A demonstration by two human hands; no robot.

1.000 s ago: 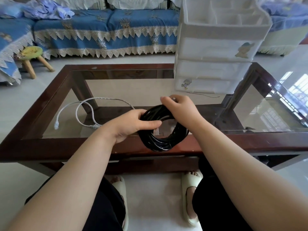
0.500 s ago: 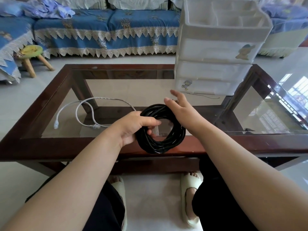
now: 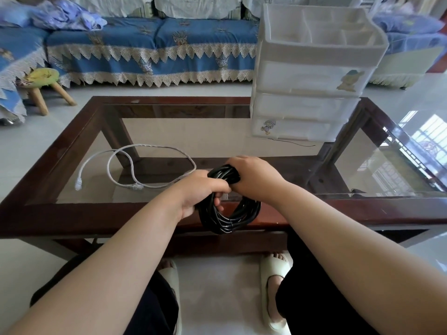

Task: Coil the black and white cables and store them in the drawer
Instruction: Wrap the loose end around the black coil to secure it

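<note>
So two hands are working one black cable (image 3: 229, 213), which is wound into a single coil of several loops. Left hand (image 3: 200, 189) is gripping the coil's 9 o'clock side, fingers curled through the middle, thumb lying across the top. Right hand (image 3: 254, 177) is wrapping over the coil's 12 o'clock part, fingers curled around the bundle and clamping it. Coil is hanging upright between the hands, over the near edge of the table (image 3: 72, 213), its lower loops dropping in front of the wooden rim; cannot tell if it is touching the rim.

One white cable (image 3: 135, 165) is lying loose on the glass at 9 o'clock from the hands, uncoiled, making one rough loop, with two plugs showing: one at its far left end, one near the middle. Nothing is touching it.

One white drawer unit (image 3: 309, 76) is standing on the table at 1 o'clock from the hands, well apart. It is showing three closed drawers stacked, plus one open divided tray on top. Two small cartoon stickers are sitting on drawer fronts.

Table is one glass top in a dark wood frame. Beyond it at 12 o'clock, one blue sofa (image 3: 150, 44) with a lace fringe is running along the back. One small wooden stool (image 3: 43, 81) is standing at 10 o'clock on the floor. Two pale slippers (image 3: 273, 286) are showing at 6 o'clock below the table, one per foot.
</note>
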